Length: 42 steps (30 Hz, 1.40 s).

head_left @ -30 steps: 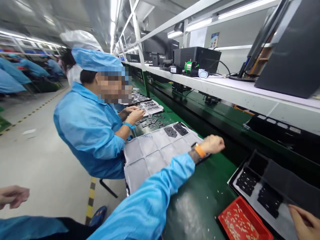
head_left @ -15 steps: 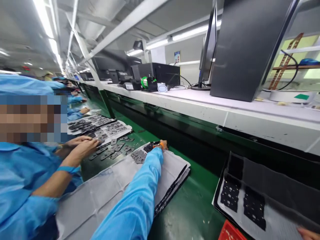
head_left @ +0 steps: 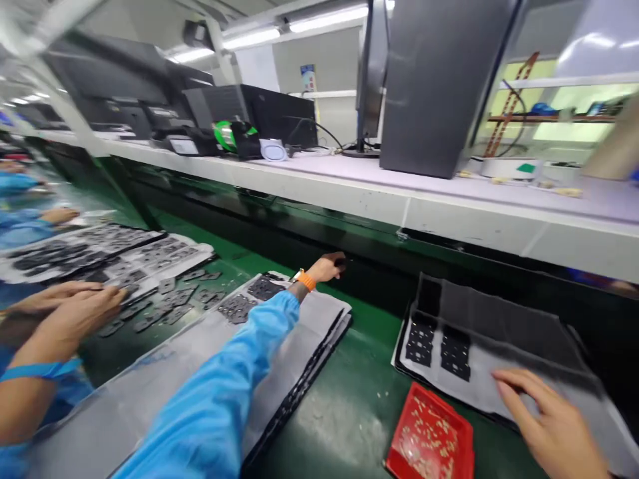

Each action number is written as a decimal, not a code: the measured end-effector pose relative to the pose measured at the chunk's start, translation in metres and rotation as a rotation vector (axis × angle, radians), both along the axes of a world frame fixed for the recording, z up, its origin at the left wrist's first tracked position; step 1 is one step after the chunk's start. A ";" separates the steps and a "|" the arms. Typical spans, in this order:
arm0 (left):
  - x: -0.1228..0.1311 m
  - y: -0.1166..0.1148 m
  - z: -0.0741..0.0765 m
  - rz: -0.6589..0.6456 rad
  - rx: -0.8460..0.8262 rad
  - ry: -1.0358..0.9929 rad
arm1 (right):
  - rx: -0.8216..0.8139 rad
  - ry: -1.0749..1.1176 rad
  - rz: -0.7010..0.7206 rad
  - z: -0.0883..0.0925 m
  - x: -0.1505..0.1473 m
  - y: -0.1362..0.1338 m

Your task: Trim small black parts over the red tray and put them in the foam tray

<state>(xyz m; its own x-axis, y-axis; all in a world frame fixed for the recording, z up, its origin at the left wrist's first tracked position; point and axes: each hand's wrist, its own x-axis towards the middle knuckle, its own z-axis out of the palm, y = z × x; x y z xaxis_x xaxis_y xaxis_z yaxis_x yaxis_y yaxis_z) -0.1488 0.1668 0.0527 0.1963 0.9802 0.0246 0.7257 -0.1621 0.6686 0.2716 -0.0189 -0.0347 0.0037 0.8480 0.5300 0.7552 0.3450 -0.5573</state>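
Reaching far forward over the green belt (head_left: 349, 406), the left hand (head_left: 327, 267) sits at the far corner of a stack of grey trays (head_left: 309, 332), its fingers curled around a small dark piece (head_left: 340, 260) that is too blurred to make out clearly. An orange wristband (head_left: 306, 280) shows just behind the hand, and a blue sleeve (head_left: 224, 399) runs back toward the camera across the top tray. 2 dark perforated parts (head_left: 249, 298) lie on that tray just beside the wrist.

The right hand (head_left: 554, 419) rests palm down with fingers spread loosely on a grey sheet (head_left: 499, 346) covering a black tray (head_left: 402, 339) at the right, holding nothing. 2 dark gridded parts (head_left: 439, 346) lie on that sheet, near the fingertips but apart from them. A red bin (head_left: 432, 436) holding small pale bits stands on the belt just in front of this tray, left of the right hand.

At the left edge, a co-worker's hands (head_left: 70, 306) work over loose dark parts (head_left: 170, 309) scattered on the belt, with more trays of parts (head_left: 100, 249) beyond. A white shelf (head_left: 349, 189) above the belt carries a monitor (head_left: 439, 86), a printer (head_left: 259, 113) and a green tape roll (head_left: 224, 135).
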 end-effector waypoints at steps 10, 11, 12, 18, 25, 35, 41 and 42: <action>0.169 -0.182 -0.027 -0.439 -0.270 -0.662 | 0.149 0.374 0.127 0.034 -0.076 -0.031; 0.172 -0.188 -0.033 -0.409 -0.311 -0.738 | 0.173 0.346 0.124 0.036 -0.076 -0.033; 0.173 -0.191 -0.039 -0.381 -0.346 -0.805 | 0.201 0.321 0.132 0.038 -0.076 -0.034; 0.171 -0.187 -0.043 -0.316 -0.326 -0.938 | 0.382 0.184 0.229 0.041 -0.080 -0.024; 0.169 -0.189 -0.038 -0.318 -0.306 -0.963 | 0.402 0.129 0.228 0.035 -0.082 -0.025; 0.170 -0.197 -0.035 -0.284 -0.251 -0.960 | 0.421 0.135 0.199 0.031 -0.084 -0.030; 0.167 -0.200 -0.038 -0.306 -0.213 -0.932 | 0.510 0.131 0.215 0.031 -0.087 -0.028; 0.166 -0.200 -0.039 -0.306 -0.209 -0.934 | 0.518 0.130 0.216 0.031 -0.087 -0.029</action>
<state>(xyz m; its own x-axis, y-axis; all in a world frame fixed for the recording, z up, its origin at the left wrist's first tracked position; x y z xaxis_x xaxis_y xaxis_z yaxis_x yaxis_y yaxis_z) 0.0174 -0.0335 0.0135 0.4305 0.8930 0.1311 -0.1580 -0.0685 0.9851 0.1844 -0.0474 -0.0035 -0.0478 0.4664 0.8833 0.5744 0.7363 -0.3577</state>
